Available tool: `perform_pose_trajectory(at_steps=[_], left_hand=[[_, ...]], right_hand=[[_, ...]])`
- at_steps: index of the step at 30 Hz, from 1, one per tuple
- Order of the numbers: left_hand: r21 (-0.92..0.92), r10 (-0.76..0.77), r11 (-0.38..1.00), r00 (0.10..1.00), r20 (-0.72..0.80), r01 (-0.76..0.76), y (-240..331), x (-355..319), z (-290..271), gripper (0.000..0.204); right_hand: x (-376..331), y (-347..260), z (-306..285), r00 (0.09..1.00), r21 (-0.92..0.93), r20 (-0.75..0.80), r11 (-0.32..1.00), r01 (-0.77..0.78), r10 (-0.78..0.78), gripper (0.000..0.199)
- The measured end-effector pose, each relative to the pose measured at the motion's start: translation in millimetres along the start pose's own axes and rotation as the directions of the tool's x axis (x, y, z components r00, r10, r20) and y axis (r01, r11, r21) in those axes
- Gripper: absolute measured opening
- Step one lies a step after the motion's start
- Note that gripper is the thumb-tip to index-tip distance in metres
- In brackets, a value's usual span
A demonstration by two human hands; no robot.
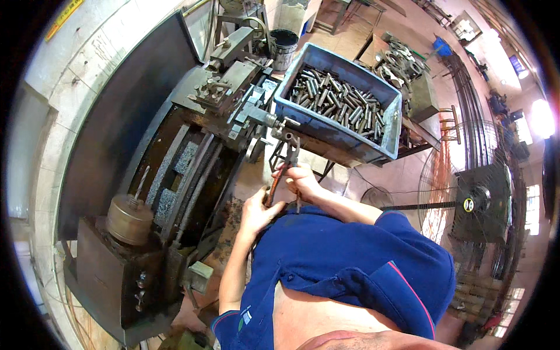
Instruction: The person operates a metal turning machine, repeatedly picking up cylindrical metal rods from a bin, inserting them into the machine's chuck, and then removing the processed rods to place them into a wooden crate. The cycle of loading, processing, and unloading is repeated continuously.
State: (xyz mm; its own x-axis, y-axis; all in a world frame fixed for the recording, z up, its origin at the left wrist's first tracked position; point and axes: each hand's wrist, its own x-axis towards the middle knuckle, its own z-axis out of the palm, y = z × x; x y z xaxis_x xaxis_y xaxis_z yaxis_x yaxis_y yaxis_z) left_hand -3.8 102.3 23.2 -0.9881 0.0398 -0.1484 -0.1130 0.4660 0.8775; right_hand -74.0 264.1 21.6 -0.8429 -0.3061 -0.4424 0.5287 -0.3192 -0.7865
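In front of my waist, both hands are at a long-handled pair of pliers (291, 156) with dark jaws and some orange on a handle. My left hand (256, 211) is closed round the lower end of the orange handle. My right hand (302, 179) grips it higher up, close to the jaws; some of its fingers are hidden. A short metal tube (289, 137) appears to sit at the jaws, its round end showing. Just beyond, the lathe's cross-slide handle (274, 121) sticks out towards the pliers.
To my left stands a lathe with a round chuck (129, 219), a drill bit (142, 182) and a dark splash guard (131, 99). A blue crate (338, 133) of short metal tubes stands ahead right. A black bucket (284, 48) is behind; a caged fan (475, 201) stands right.
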Motion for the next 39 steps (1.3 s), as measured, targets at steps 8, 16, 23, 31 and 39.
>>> perform_pose_trajectory(at_steps=[8,16,23,31,39], left_hand=[[-0.167,-0.355,0.935,0.836,-0.418,0.313,-64.7,-72.6,-3.5,0.039],[-0.225,-0.647,0.712,0.498,-0.577,0.665,-64.3,-187.9,61.1,0.047],[-0.640,-0.796,0.540,0.084,-0.600,0.547,-70.4,-327.1,116.7,0.047],[-0.638,-0.819,0.150,-0.267,-0.508,0.755,-122.2,-484.5,254.4,0.038],[-0.450,-0.895,-0.030,-0.225,-0.386,0.892,-141.5,-501.8,345.5,0.020]], right_hand=[[31.7,-80.1,-99.6,0.995,0.178,0.059,0.981,0.073,-0.084,0.038],[78.6,-113.1,-164.2,0.846,0.418,0.529,0.886,-0.202,-0.057,0.076],[18.4,-66.3,-66.4,0.664,0.021,0.724,0.956,-0.294,0.188,0.086],[-30.0,-6.7,-28.0,0.519,-0.238,0.699,0.845,-0.479,0.491,0.074],[-73.8,34.9,7.7,0.441,-0.417,0.636,0.762,-0.495,0.634,0.069]])
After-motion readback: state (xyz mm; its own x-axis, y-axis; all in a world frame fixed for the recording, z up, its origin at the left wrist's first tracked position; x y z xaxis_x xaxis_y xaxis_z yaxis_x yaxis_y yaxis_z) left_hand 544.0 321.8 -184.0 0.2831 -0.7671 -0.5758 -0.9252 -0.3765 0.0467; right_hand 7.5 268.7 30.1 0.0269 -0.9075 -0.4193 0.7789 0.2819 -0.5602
